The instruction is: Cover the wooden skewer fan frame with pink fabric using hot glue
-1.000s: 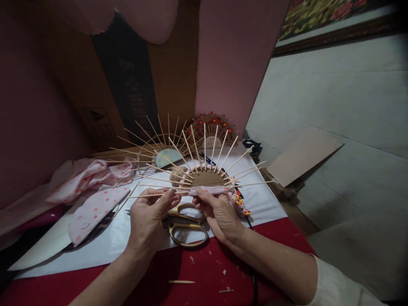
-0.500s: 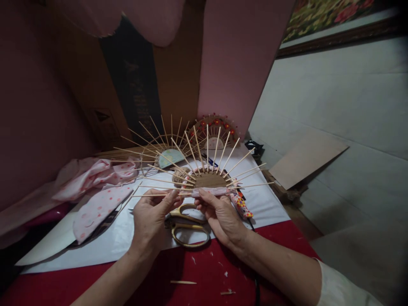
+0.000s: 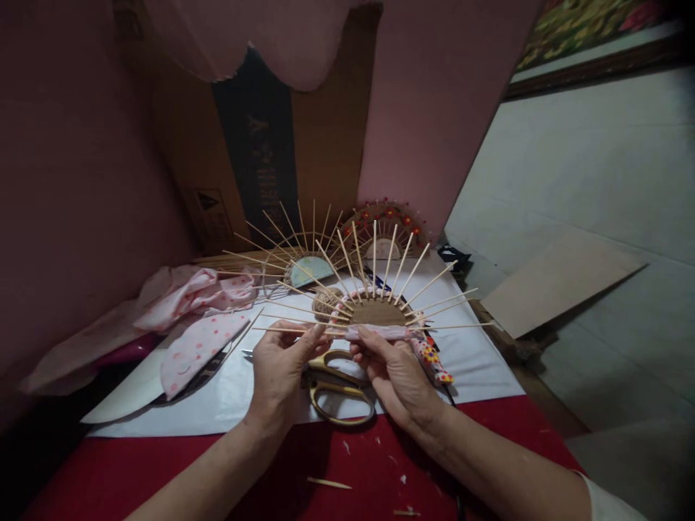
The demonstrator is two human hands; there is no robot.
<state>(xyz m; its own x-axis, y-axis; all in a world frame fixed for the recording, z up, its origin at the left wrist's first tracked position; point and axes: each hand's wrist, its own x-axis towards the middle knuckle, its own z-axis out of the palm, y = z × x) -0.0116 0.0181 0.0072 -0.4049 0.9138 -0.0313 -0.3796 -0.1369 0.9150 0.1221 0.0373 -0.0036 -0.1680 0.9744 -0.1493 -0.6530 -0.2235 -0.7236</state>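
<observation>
Between my hands I hold a half-round cardboard piece with thin wooden sticks fanning out of its curved edge. Pale pink fabric wraps its straight lower edge. My left hand pinches the left end, by the lowest sticks. My right hand has thumb and fingers closed on the fabric-wrapped edge near the middle. Under and between the hands lie scissors with gold-coloured handles, partly hidden by my left hand. Right of the cardboard is a floral fabric-covered handle with a black cord.
Behind stand a second stick fan with a green centre, a twine ball and a flower-trimmed arch. Polka-dot fabric and a dotted half-round lie left. A loose stick rests on the red cloth.
The whole view has shifted, so everything appears further right and slightly lower at the top. Both hands keep the same hold on the cardboard piece.
</observation>
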